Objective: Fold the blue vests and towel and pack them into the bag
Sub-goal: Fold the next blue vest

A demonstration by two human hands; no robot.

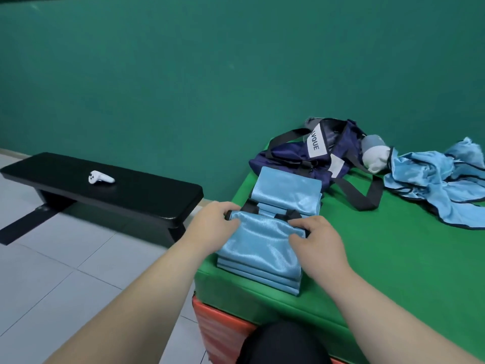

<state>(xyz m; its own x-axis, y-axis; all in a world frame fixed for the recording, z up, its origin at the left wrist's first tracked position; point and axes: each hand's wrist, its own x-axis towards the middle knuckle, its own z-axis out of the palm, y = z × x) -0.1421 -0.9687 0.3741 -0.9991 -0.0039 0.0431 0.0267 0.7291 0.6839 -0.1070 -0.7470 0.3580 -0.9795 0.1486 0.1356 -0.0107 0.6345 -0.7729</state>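
Hands are busy at the near corner of the green mat [393, 258], where a folded blue vest [262, 253] sits on top of a small stack of the same shiny fabric. The left hand [210, 222] has its fingers curled around the vest's far left corner, at the black trim; the right hand [317, 237] pinches the far right corner the same way, fingers closed on the cloth. It looks to me like a last fold or a squaring-up of this piece.

Just beyond, touching the stack's far edge, lies another folded blue vest [288, 190], flat and tidy. Behind that rests the navy bag [309, 156], unzipped and slumped, its black strap [364, 198] trailing across the mat. Nothing blue shows inside it as far as I can tell.

Off to the right, well apart from the stack, a crumpled heap of blue vests [441, 185] waits unfolded. A white bundle [376, 156] beside the bag may be the towel, though I cannot be sure.

So folding seems partway done, and packing appears not to have begun.

On the black bench [105, 190] to the left lies a white controller [101, 177].
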